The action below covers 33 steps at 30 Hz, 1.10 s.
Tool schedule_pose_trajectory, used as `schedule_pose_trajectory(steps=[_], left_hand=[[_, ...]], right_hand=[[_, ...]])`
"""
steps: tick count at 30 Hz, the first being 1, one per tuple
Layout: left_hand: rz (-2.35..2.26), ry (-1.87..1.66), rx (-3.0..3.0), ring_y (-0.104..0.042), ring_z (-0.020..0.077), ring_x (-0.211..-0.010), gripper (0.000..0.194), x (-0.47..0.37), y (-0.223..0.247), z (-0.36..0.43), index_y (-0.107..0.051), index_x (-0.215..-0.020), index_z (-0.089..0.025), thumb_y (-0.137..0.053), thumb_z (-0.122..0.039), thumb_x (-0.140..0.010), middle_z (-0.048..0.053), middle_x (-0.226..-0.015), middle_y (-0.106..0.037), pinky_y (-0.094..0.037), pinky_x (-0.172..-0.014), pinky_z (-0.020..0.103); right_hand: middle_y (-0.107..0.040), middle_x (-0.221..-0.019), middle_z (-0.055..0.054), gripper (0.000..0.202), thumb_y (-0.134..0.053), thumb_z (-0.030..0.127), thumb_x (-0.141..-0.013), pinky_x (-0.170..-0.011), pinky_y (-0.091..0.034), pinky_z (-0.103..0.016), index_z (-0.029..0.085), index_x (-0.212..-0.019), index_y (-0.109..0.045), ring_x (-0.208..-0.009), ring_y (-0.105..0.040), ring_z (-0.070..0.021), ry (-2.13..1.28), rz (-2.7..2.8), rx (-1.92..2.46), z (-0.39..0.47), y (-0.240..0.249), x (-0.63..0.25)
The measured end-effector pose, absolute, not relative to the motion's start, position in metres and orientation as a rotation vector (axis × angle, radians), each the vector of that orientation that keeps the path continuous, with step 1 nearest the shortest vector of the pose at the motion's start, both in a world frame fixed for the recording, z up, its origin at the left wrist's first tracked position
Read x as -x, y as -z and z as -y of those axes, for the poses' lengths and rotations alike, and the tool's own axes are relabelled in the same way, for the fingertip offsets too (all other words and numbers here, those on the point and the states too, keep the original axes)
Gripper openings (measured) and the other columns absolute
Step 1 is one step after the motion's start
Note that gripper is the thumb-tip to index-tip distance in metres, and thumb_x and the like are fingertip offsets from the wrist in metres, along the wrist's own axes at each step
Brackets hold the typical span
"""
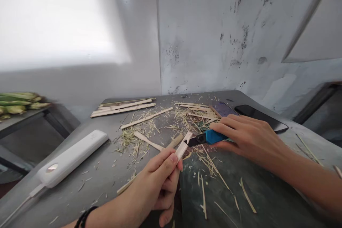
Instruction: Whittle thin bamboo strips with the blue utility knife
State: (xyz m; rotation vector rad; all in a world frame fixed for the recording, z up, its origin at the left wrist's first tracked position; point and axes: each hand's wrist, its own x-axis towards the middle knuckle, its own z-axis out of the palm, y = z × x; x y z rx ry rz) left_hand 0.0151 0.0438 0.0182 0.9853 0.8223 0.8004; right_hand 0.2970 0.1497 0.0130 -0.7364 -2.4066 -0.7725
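Near the middle of the head view, my left hand (162,181) is closed round a pale wooden strip (182,149), which points up and away from me. My right hand (240,133) is closed on a blue utility knife (213,136). The knife's dark front end points left and its tip touches the strip close to a notched part near the upper end. A narrow-waisted wooden piece (146,140) lies just beyond my left hand. The lower end of the held strip is hidden in my left fingers.
A white corded device (73,158) lies at the left of the grey table (101,171). Wooden strips (125,107) and shavings (187,119) lie toward the back. A black phone (260,117) is behind my right hand. Green produce (20,103) sits on another table.
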Motion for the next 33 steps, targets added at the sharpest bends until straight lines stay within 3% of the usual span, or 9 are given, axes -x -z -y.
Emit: schedule_pose_trajectory(steps=[5, 21, 29, 31, 33], left_hand=[[-0.821, -0.783, -0.981, -0.017, 0.0035, -0.038, 0.027, -0.014, -0.02, -0.043, -0.049, -0.091, -0.024, -0.043, -0.042, -0.11, -0.012, -0.06, -0.031, -0.041, -0.036, 0.013], [-0.75, -0.762, -0.793, -0.015, 0.0045, -0.035, 0.026, -0.017, -0.027, -0.036, -0.052, -0.09, -0.023, -0.044, -0.039, -0.109, -0.013, -0.056, -0.03, -0.035, -0.034, 0.013], [-0.684, -0.743, -0.682, -0.007, 0.0044, -0.038, 0.032, -0.023, -0.027, -0.023, -0.054, -0.087, -0.025, -0.066, -0.051, -0.099, -0.013, -0.053, -0.021, -0.013, -0.036, 0.015], [-0.753, -0.725, -0.739, -0.008, 0.0057, -0.042, 0.04, -0.027, -0.017, -0.015, -0.056, -0.085, -0.025, -0.067, -0.061, -0.095, -0.012, -0.053, -0.022, -0.013, -0.038, 0.017], [-0.813, -0.673, -0.945, -0.021, 0.0071, -0.046, 0.053, -0.032, -0.005, -0.008, -0.056, -0.074, -0.024, -0.075, -0.072, -0.083, -0.009, -0.053, -0.032, -0.018, -0.041, 0.019]], right_hand=[[-0.071, -0.097, -0.002, 0.027, -0.051, 0.046, -0.109, -0.075, -0.041, -0.033, 0.022, -0.118, -0.059, -0.086, -0.067, -0.0219, 0.812, 2.389, 0.695, -0.156, -0.013, -0.302], [-0.071, -0.096, -0.005, 0.023, -0.051, 0.04, -0.109, -0.082, -0.044, -0.035, 0.02, -0.118, -0.059, -0.089, -0.065, -0.0243, 0.868, 2.41, 0.581, -0.167, -0.018, -0.311], [-0.072, -0.096, -0.005, 0.024, -0.051, 0.046, -0.108, -0.086, -0.049, -0.038, 0.024, -0.114, -0.059, -0.092, -0.068, -0.0251, 0.851, 2.384, 0.597, -0.166, -0.017, -0.309], [-0.074, -0.097, -0.005, 0.023, -0.052, 0.047, -0.108, -0.079, -0.05, -0.035, 0.026, -0.113, -0.061, -0.088, -0.07, -0.0241, 0.778, 2.303, 0.721, -0.171, -0.018, -0.321], [-0.074, -0.089, -0.008, 0.024, -0.05, 0.044, -0.109, -0.059, -0.043, -0.033, 0.024, -0.115, -0.062, -0.071, -0.068, -0.024, 0.762, 2.117, 0.933, -0.178, -0.022, -0.339]])
